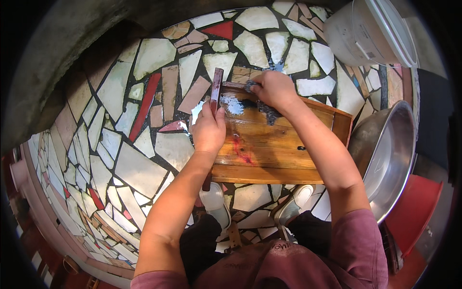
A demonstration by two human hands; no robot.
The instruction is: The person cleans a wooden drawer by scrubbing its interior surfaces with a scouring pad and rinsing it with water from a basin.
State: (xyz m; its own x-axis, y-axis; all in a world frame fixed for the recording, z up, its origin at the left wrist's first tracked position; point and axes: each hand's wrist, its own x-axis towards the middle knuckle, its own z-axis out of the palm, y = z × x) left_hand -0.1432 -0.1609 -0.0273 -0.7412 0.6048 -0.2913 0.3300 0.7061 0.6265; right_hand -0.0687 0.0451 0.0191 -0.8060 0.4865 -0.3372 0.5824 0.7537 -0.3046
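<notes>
A wooden drawer (274, 144) lies hollow side up before me, its inside wet and shiny with a red stain near the lower left. My left hand (209, 126) grips the dark red-brown front panel (217, 85) at the drawer's left end, fingers outside and thumb on the inner side. At the far left part of the drawer, my right hand (276, 88) pinches a dark grey cloth (269, 112) against the far side wall. Part of the cloth hangs down into the drawer. My right forearm hides some of the drawer's right half.
Irregular stone paving (144, 168) covers the ground, wet beside the drawer. A stainless steel basin (391, 162) leans at the right, close to the drawer's corner. Behind it stand a red plastic tub (415, 213) and, farther off, a white lidded bucket (361, 34). My shoes (216, 204) are below the drawer.
</notes>
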